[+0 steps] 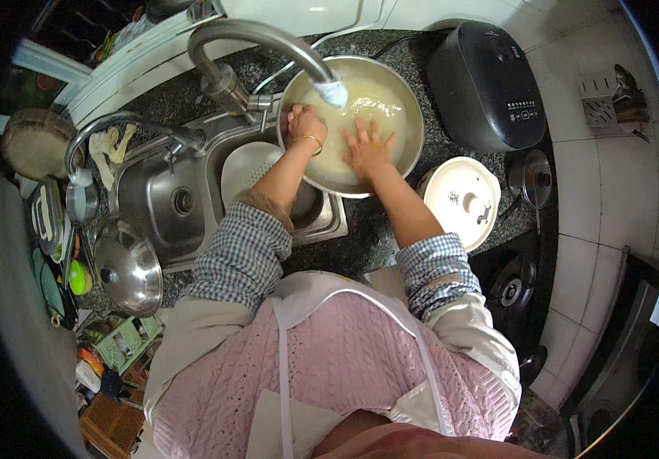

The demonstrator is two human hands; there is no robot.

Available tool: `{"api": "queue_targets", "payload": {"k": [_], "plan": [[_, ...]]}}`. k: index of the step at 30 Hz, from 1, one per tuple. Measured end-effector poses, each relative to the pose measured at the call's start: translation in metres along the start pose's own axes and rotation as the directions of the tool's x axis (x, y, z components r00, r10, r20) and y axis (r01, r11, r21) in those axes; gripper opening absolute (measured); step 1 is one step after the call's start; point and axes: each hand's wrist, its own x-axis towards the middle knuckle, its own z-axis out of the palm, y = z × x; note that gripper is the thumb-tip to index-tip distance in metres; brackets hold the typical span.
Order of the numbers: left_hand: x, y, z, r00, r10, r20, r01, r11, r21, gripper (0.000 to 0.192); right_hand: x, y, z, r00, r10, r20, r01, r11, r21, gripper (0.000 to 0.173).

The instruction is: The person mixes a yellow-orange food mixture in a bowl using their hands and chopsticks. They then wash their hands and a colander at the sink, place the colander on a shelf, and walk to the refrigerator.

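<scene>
A large round metal basin (412,123) holds cloudy, yellowish-white liquid and rests by the sink's right edge. My left hand (305,127), with a bangle at the wrist, is at the basin's left inner side, its fingers bent; whether they grip anything is hidden. My right hand (368,150) is spread, palm down, at the surface of the liquid, its fingertips partly in it. Over the basin arches a metal faucet (260,33) with white cloth (331,92) wrapped round its spout. What lies under the liquid cannot be made out.
Left of the basin is a double steel sink (160,201) with a white colander (247,166) in it. A second faucet (129,119) and a metal lid (134,275) are farther left. A black rice cooker (487,86), a lidded white pot (455,201) and a stove (510,287) stand at right.
</scene>
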Motion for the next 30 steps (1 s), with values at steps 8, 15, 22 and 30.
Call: {"api": "queue_targets", "payload": {"k": [8, 15, 22, 30], "plan": [[-0.043, 0.033, 0.035, 0.777, 0.488, 0.397, -0.298, 0.842, -0.450, 0.056, 0.031, -0.003, 0.014, 1.000, -0.026, 0.012, 0.028, 0.983, -0.179, 0.068], [-0.060, 0.037, -0.010, 0.506, 0.633, 0.586, -0.424, 0.774, -0.470, 0.067, 0.043, 0.003, 0.035, 0.990, -0.089, -0.106, 0.075, 0.989, -0.129, 0.066], [-0.030, 0.030, -0.001, 0.613, 0.664, 0.428, -0.468, 0.741, -0.481, 0.040, 0.043, 0.005, 0.023, 0.990, -0.095, 0.105, 0.109, 0.984, -0.138, 0.075], [-0.041, 0.068, 0.007, 0.764, 0.573, 0.298, -0.523, 0.820, -0.234, 0.035, 0.041, 0.006, 0.021, 0.982, -0.127, 0.138, 0.139, 0.987, -0.076, 0.078]]}}
